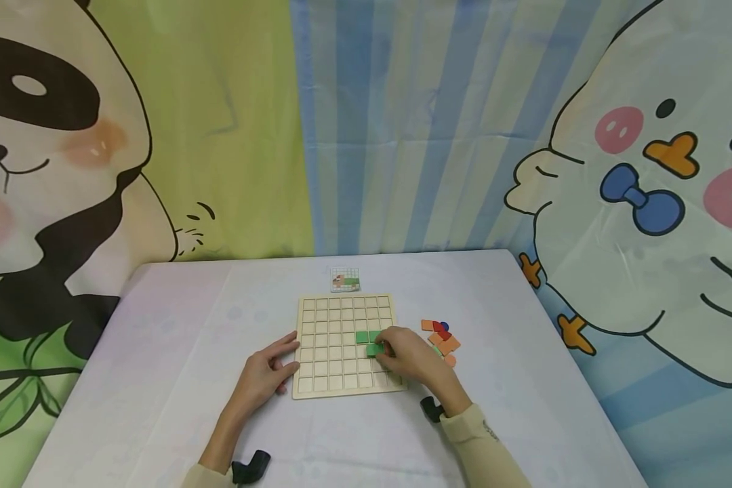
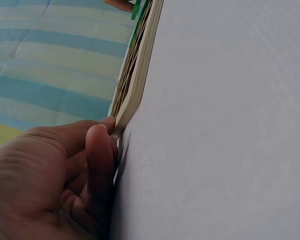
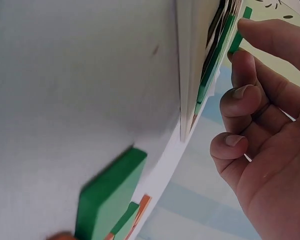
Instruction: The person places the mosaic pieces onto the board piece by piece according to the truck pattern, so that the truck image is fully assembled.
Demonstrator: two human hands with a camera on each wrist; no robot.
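A pale wooden grid board (image 1: pixel 329 352) lies on the table, with green square tiles (image 1: pixel 362 337) set in its right half. My left hand (image 1: pixel 262 373) rests at the board's left edge, thumb and index finger touching it apart from each other. Over the right side of the board, my right hand (image 1: pixel 411 356) pinches a green square tile (image 1: pixel 375 350) between thumb and index finger. In the right wrist view, that green tile (image 3: pixel 240 32) is tilted above the board's face, and the other fingers curl loosely. The right hand hides part of the board's right side.
Loose orange, red, blue and green pieces (image 1: pixel 448 344) lie right of the board. A small printed pattern card (image 1: pixel 345 279) lies behind it. White cloth (image 1: pixel 177 379) covers the table. Striped and cartoon curtains (image 1: pixel 402 135) hang behind.
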